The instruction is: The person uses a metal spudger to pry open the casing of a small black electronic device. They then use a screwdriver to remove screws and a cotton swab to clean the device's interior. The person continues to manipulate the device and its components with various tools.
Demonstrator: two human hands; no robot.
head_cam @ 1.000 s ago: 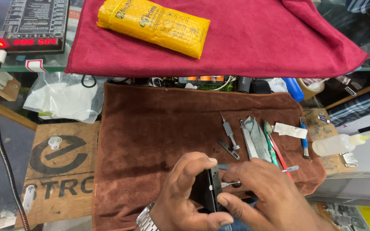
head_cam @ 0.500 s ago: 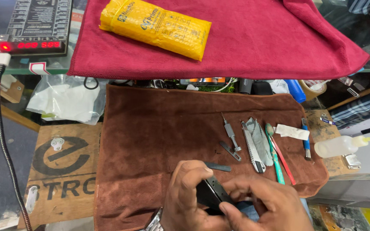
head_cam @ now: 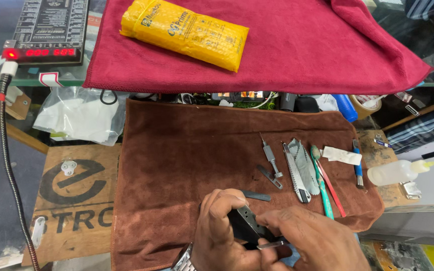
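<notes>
My left hand (head_cam: 219,231) grips a small black phone-like device (head_cam: 244,225) low over the brown cloth (head_cam: 177,160). My right hand (head_cam: 312,241) is closed on a thin metal tool (head_cam: 272,244) whose tip meets the device's edge. A small dark metal strip (head_cam: 257,196) lies on the cloth just above my hands. Further right on the cloth lie a small screwdriver (head_cam: 268,155), a utility knife (head_cam: 296,173), a green toothbrush (head_cam: 321,180) and a red stick (head_cam: 331,186).
A yellow padded envelope (head_cam: 187,32) rests on a red towel (head_cam: 302,45) on the glass shelf behind. A black meter with red digits (head_cam: 46,35) stands at top left, its cable (head_cam: 6,150) hanging down. A clear squeeze bottle (head_cam: 395,171) lies at right, crumpled plastic (head_cam: 79,115) at left.
Both hands have dropped toward the bottom edge of the view with the device. The dark metal strip now lies uncovered on the cloth above them.
</notes>
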